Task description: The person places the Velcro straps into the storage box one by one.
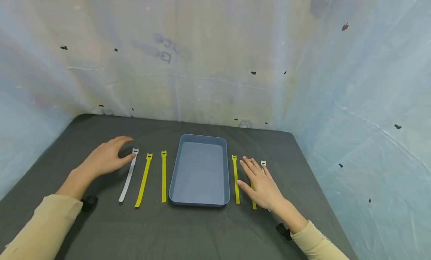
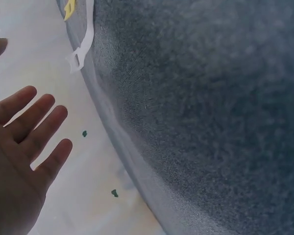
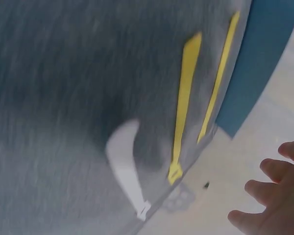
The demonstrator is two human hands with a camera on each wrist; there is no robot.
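A pale plastic sheet backed the dark desk (image 1: 202, 230), where a blue tray (image 1: 201, 170) sat mid-desk with flat straps on both sides. Left hand (image 1: 104, 159), grip spread and holding nothing, hovered by the head of the white strap (image 1: 128, 175); right hand (image 1: 262, 183), fingers straight, lay over a yellow strap (image 1: 251, 189). Straps looked thin, light and floppy, likely easiest pinched at the slotted head end.
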